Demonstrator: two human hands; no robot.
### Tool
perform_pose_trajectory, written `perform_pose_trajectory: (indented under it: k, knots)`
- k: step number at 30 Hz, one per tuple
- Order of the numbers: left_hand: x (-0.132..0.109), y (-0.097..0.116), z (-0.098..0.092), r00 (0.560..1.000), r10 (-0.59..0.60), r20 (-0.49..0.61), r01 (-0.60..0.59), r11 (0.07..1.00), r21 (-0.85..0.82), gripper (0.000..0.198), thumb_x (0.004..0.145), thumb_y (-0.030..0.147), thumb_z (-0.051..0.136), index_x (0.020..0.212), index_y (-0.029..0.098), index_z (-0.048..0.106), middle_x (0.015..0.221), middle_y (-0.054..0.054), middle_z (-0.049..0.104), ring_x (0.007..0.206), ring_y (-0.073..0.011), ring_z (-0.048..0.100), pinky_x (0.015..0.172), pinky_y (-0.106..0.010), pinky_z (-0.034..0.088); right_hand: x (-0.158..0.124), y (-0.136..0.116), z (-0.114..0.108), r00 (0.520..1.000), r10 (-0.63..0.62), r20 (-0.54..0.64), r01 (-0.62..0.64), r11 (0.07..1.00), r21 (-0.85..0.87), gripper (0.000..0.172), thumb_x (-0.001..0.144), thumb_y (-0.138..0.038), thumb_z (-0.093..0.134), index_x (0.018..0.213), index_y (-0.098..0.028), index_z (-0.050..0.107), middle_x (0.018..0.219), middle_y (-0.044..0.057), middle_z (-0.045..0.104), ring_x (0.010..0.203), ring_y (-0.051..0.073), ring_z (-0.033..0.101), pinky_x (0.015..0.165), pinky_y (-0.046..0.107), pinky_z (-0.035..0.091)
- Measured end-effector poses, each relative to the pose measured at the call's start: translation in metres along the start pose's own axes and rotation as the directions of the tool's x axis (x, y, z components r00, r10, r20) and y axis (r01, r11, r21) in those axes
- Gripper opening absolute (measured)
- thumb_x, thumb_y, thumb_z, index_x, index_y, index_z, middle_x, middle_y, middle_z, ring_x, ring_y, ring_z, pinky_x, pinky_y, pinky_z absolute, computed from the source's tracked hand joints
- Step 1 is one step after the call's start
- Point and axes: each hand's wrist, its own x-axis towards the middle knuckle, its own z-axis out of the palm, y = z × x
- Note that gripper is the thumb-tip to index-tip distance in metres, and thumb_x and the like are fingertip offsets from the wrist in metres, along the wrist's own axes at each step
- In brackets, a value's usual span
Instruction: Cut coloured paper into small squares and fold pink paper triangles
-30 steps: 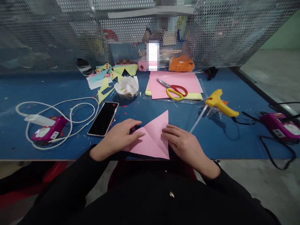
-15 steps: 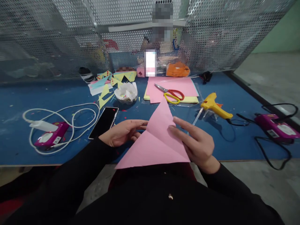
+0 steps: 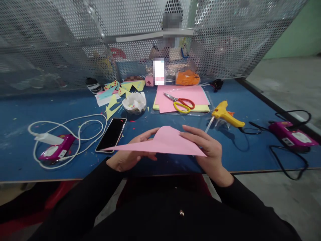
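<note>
Between my hands, above the near part of the blue table, is a pink sheet of paper [image 3: 163, 144], tilted so that its long near edge faces me and its far part curves away. My left hand [image 3: 130, 157] is beneath and behind the paper's left side, its fingers partly covered by it. My right hand [image 3: 207, 144] grips the right side, fingers over the top; the thumb is hidden. Beyond the paper, red-and-yellow-handled scissors [image 3: 182, 104] lie on a stack of pink and yellow paper [image 3: 198, 95].
A yellow glue gun [image 3: 227, 113] lies right, near a purple power socket [image 3: 292, 135]. On the left are a phone [image 3: 112, 134], a white cable [image 3: 77, 140] and another purple socket [image 3: 60, 152]. Paper scraps [image 3: 112, 103] and a paper-lined bowl [image 3: 134, 103] sit farther back, before a perforated metal screen [image 3: 140, 20].
The pink paper has tipped from standing with its point upward to a flatter, curved pose. Its left corner has swung up and left over my left wrist. Both hands stay on it.
</note>
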Motion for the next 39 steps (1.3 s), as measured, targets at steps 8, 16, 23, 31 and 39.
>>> perform_pose_trajectory:
  k: [8, 16, 23, 31, 39]
  knots:
    - [0.003, -0.009, 0.006, 0.988, -0.107, -0.114, 0.086, 0.981, -0.172, 0.034, 0.070, 0.039, 0.087, 0.093, 0.015, 0.076, 0.087, -0.006, 0.075, 0.072, -0.0141, 0.070, 0.058, -0.019, 0.055, 0.000, 0.003, 0.005, 0.986, -0.129, 0.105, 0.129, 0.992, 0.002, 0.036, 0.091, -0.007, 0.055, 0.110, -0.028, 0.077, 0.123, 0.006, 0.075, 0.113, 0.022, 0.071, 0.091, 0.037, 0.060]
    - [0.010, -0.008, 0.008, 0.932, -0.131, -0.338, 0.048, 0.969, -0.242, 0.023, 0.064, 0.023, 0.090, 0.078, 0.014, 0.074, 0.074, -0.003, 0.074, 0.064, -0.0121, 0.068, 0.053, -0.017, 0.054, 0.004, -0.001, 0.007, 0.963, 0.261, 0.070, -0.270, 0.941, 0.204, 0.040, 0.101, -0.019, 0.041, 0.138, -0.024, 0.056, 0.135, 0.012, 0.067, 0.121, 0.022, 0.066, 0.089, 0.042, 0.061]
    - [0.014, -0.015, 0.018, 0.897, -0.042, -0.441, -0.061, 0.975, -0.216, 0.026, 0.059, 0.020, 0.092, 0.076, 0.012, 0.074, 0.074, -0.002, 0.072, 0.064, -0.0113, 0.064, 0.059, -0.021, 0.055, 0.023, -0.007, 0.016, 0.753, 0.550, 0.362, -0.655, 0.677, 0.336, 0.047, 0.078, -0.035, 0.078, 0.118, -0.018, 0.063, 0.081, 0.005, 0.078, 0.073, 0.021, 0.075, 0.067, 0.037, 0.062]
    - [0.011, -0.019, 0.021, 0.844, -0.019, -0.536, -0.135, 0.960, -0.246, 0.026, 0.059, 0.024, 0.091, 0.070, 0.014, 0.069, 0.070, 0.000, 0.068, 0.062, -0.0104, 0.061, 0.056, -0.021, 0.053, 0.017, -0.014, 0.025, 0.715, 0.552, 0.429, -0.691, 0.651, 0.315, 0.058, 0.074, -0.032, 0.081, 0.125, -0.018, 0.057, 0.094, 0.008, 0.077, 0.080, 0.022, 0.073, 0.071, 0.039, 0.059]
    - [0.009, -0.022, 0.027, 0.844, -0.023, -0.536, -0.125, 0.963, -0.238, 0.032, 0.058, 0.029, 0.092, 0.077, 0.012, 0.072, 0.073, -0.001, 0.070, 0.063, -0.0122, 0.062, 0.053, -0.023, 0.052, 0.012, -0.018, 0.041, 0.725, 0.535, 0.433, -0.681, 0.652, 0.334, 0.021, 0.083, -0.030, 0.066, 0.102, -0.020, 0.063, 0.072, -0.002, 0.069, 0.059, 0.015, 0.066, 0.057, 0.030, 0.056]
